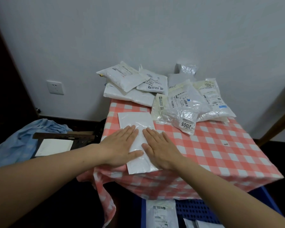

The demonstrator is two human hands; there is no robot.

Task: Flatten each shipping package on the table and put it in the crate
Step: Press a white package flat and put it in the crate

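Note:
A white plastic shipping package [135, 120] lies lengthwise on the red-and-white checked table [212, 150], at its near left corner. My left hand [120, 145] presses flat on the package's left side, fingers straight. My right hand [160, 148] presses flat on its right side, fingers straight too. A heap of several white and clear shipping packages [176, 96] is piled at the far side of the table. The blue perforated crate [197, 209] sits on the floor below the table's near edge, with a labelled package [161, 214] lying inside it.
A dark wooden chair or stool [62, 137] with a white sheet and a blue cloth [16, 142] stands left of the table. The white wall with a socket [55, 87] is behind. A wooden post [276, 127] leans at the right.

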